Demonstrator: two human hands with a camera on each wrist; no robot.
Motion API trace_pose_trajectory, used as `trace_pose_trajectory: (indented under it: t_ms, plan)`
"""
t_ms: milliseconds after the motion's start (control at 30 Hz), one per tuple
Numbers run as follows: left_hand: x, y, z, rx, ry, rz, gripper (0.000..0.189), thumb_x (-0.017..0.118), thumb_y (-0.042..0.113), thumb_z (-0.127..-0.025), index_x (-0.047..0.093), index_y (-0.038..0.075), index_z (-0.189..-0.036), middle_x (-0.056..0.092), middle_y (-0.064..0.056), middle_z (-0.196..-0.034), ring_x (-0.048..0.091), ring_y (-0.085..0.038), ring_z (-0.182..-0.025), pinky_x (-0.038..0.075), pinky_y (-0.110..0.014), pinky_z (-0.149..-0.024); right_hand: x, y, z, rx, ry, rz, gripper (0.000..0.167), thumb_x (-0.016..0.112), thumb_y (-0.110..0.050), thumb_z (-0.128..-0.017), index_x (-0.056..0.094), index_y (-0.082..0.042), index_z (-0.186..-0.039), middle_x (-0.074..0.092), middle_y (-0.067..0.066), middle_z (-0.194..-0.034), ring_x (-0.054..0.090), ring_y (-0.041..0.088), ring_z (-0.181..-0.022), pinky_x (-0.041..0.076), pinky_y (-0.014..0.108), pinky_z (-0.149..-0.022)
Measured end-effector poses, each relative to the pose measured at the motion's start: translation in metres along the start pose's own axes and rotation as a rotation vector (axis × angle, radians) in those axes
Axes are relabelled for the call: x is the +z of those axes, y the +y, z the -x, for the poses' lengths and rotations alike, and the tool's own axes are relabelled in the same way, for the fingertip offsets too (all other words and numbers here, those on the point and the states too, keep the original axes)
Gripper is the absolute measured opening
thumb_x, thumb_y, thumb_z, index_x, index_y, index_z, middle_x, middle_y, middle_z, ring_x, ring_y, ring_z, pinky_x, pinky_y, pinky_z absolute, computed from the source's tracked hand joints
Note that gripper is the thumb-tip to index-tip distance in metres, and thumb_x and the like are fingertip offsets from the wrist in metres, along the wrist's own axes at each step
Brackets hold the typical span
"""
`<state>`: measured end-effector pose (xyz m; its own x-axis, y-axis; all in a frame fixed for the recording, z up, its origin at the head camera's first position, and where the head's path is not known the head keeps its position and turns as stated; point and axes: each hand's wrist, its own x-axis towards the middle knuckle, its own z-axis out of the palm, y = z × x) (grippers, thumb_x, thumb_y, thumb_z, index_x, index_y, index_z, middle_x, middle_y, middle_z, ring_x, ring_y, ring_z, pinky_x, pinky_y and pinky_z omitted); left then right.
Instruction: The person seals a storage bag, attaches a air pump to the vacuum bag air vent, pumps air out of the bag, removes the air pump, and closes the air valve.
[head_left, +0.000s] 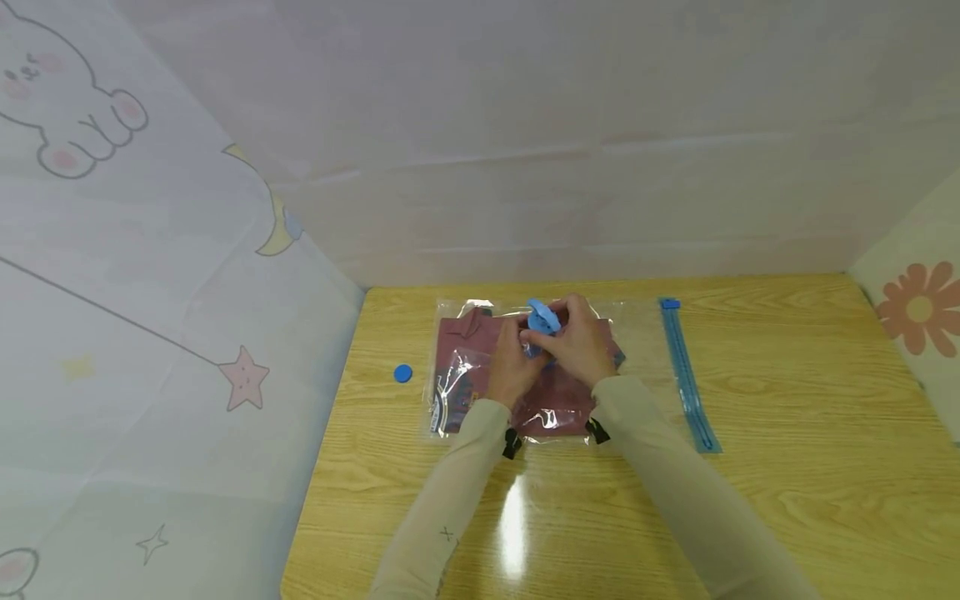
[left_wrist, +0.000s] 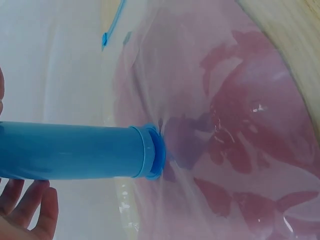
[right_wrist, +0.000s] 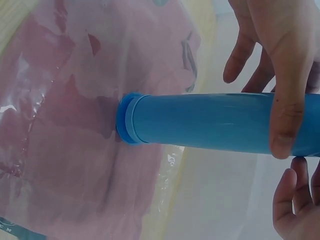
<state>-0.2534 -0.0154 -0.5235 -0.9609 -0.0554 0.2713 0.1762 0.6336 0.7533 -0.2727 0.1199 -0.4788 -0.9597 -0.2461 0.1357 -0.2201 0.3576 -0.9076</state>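
Note:
A light blue hand pump [head_left: 542, 320] stands upright on a clear plastic vacuum bag [head_left: 637, 333]. Its lower rim [left_wrist: 145, 152] sits at the round blue valve [right_wrist: 123, 119] on the bag. Folded dark red clothing [head_left: 558, 400] shows through the film. My right hand [head_left: 583, 346] grips the upper part of the pump, its thumb lying across the tube in the right wrist view. From the other side my left hand [head_left: 513, 367] holds the tube with curled fingers [left_wrist: 47, 210]. Part of each hand is hidden behind the pump.
A small round blue cap [head_left: 402, 373] lies on the wooden table [head_left: 787, 400], left of the bag. Along the bag's right end runs a blue zip strip [head_left: 690, 383] with a slider [head_left: 671, 304] at its far end. Pale walls [head_left: 562, 208] enclose the table's back and sides.

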Motion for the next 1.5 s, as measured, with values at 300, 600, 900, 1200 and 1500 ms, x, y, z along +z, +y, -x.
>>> trace_pose_trajectory:
  t_ms: [300, 600, 900, 1200, 1500]
  plan:
    - [0.001, 0.004, 0.001, -0.020, -0.006, -0.015, 0.056, 0.075, 0.028, -0.083, 0.046, 0.009, -0.128, 0.058, -0.009, -0.118, 0.061, -0.023, -0.106, 0.052, -0.036, -0.089, -0.004, 0.006, 0.000, 0.012, -0.039, -0.066, 0.065, 0.076, -0.046, -0.078, 0.046, -0.009, -0.122, 0.052, 0.010, -0.110, 0.056, 0.024, -0.087, 0.052, 0.037, -0.076]
    - [-0.002, -0.001, -0.001, 0.011, -0.035, 0.113, 0.055, 0.071, 0.026, -0.088, 0.042, 0.004, -0.129, 0.060, -0.016, -0.122, 0.064, -0.027, -0.110, 0.054, -0.033, -0.092, -0.011, 0.009, 0.000, -0.005, -0.073, -0.025, 0.062, 0.074, -0.043, -0.083, 0.047, -0.009, -0.127, 0.056, 0.010, -0.112, 0.058, 0.025, -0.094, 0.052, 0.039, -0.082]
    - [-0.003, -0.014, -0.003, 0.169, -0.139, 0.078, 0.054, 0.065, 0.018, -0.092, 0.036, 0.004, -0.135, 0.056, -0.020, -0.134, 0.056, -0.030, -0.125, 0.045, -0.034, -0.106, -0.019, 0.019, 0.000, -0.129, -0.108, -0.075, 0.056, 0.068, -0.018, -0.089, 0.042, -0.003, -0.137, 0.052, 0.016, -0.124, 0.053, 0.031, -0.109, 0.045, 0.048, -0.095]
    - [-0.006, -0.017, -0.006, 0.176, -0.247, 0.085, 0.051, 0.057, 0.018, -0.097, 0.030, 0.008, -0.139, 0.052, -0.017, -0.140, 0.048, -0.028, -0.134, 0.039, -0.037, -0.112, -0.024, 0.017, -0.003, -0.161, -0.142, -0.103, 0.052, 0.069, -0.009, -0.088, 0.048, -0.003, -0.135, 0.050, 0.019, -0.130, 0.053, 0.037, -0.114, 0.045, 0.052, -0.100]
    - [-0.010, -0.022, -0.007, 0.173, -0.310, 0.092, 0.054, 0.053, 0.011, -0.098, 0.025, 0.010, -0.145, 0.047, -0.017, -0.144, 0.044, -0.026, -0.137, 0.035, -0.038, -0.115, -0.020, 0.011, -0.003, -0.166, -0.204, -0.121, 0.050, 0.065, -0.011, -0.092, 0.050, -0.013, -0.140, 0.053, 0.013, -0.138, 0.057, 0.039, -0.118, 0.050, 0.053, -0.096]
